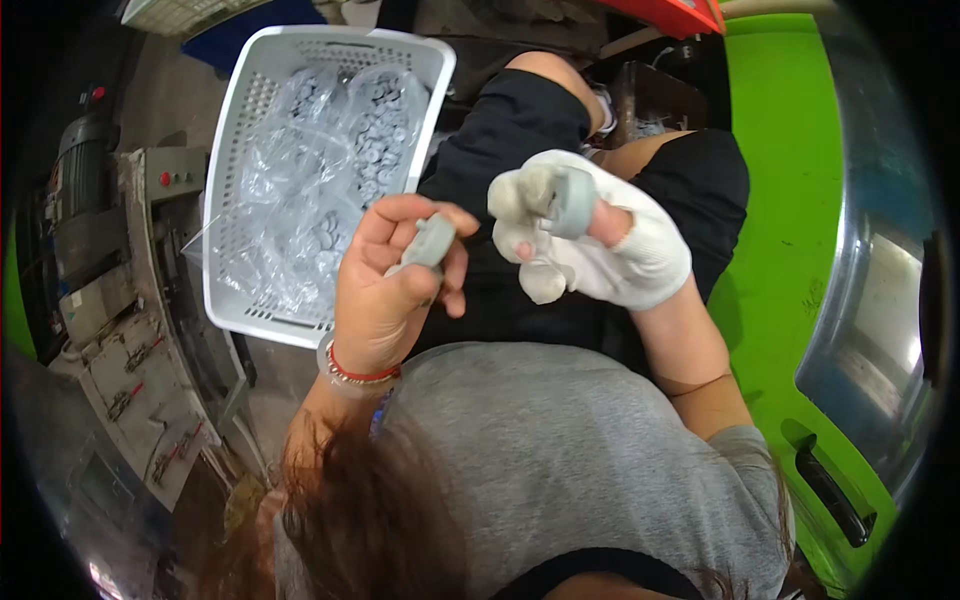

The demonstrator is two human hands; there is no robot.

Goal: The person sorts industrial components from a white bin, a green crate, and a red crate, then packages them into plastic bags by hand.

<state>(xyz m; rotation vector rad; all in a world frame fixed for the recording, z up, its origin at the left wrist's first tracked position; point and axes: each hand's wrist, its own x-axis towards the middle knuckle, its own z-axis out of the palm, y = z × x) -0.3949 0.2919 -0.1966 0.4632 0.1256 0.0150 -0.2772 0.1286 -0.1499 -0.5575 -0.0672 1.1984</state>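
My bare left hand [385, 280] is closed on a small grey plastic part [431, 240], pinched between thumb and fingers. A red bracelet and a clear band circle that wrist. In a white glove with the thumb tip bare, my right hand [600, 235] grips a round grey plastic cap [573, 203] between thumb and fingertips. Both hands are raised over my lap, a short way apart, and the two grey pieces do not touch. Left of my left hand stands a white plastic basket [225, 290] with clear plastic bags [290, 170] full of many small grey parts.
A green machine panel [775, 190] with a black handle [832, 495] runs along my right side. At the left are a dark motor [85, 150] and metal machinery [130, 370]. Something red [670, 12] and a dark box [660, 100] lie beyond my knees.
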